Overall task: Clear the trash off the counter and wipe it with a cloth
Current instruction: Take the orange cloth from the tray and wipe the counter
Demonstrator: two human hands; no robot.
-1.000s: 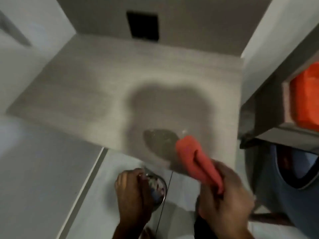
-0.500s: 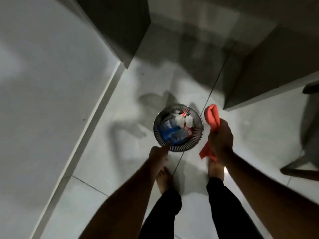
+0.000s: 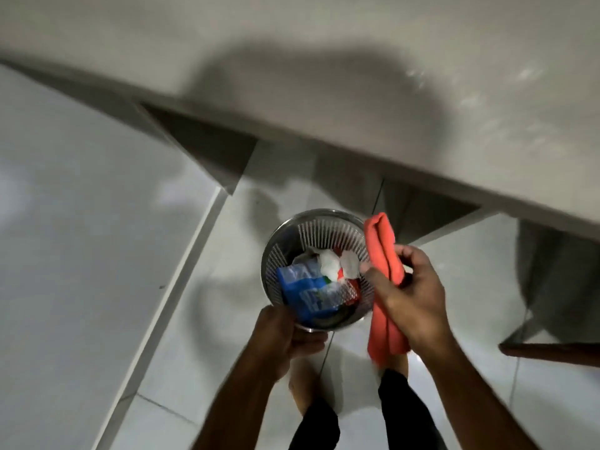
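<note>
A round metal mesh bin (image 3: pixel 293 237) sits low in the middle of the view, below the counter's front edge. Inside lie a blue wrapper (image 3: pixel 302 287) and crumpled white paper (image 3: pixel 331 262) with other scraps. My left hand (image 3: pixel 284 339) grips the bin's near rim. My right hand (image 3: pixel 410 297) holds a folded orange cloth (image 3: pixel 381 241) upright just right of the bin, its index finger over the rim. The grey counter (image 3: pixel 324 76) fills the top of the view, with faint wet streaks at the far right.
White floor tiles (image 3: pixel 227 368) lie under the bin and my bare feet. A pale wall or panel (image 3: pixel 81 254) runs along the left. Dark cabinet supports (image 3: pixel 207 151) sit under the counter. A dark chair or stool edge (image 3: pixel 552 349) shows at the right.
The view swung from the counter down to the floor, then back up. The bin has come up closer under the counter edge, and my left hand now grips its rim. The cloth stays in my right hand.
</note>
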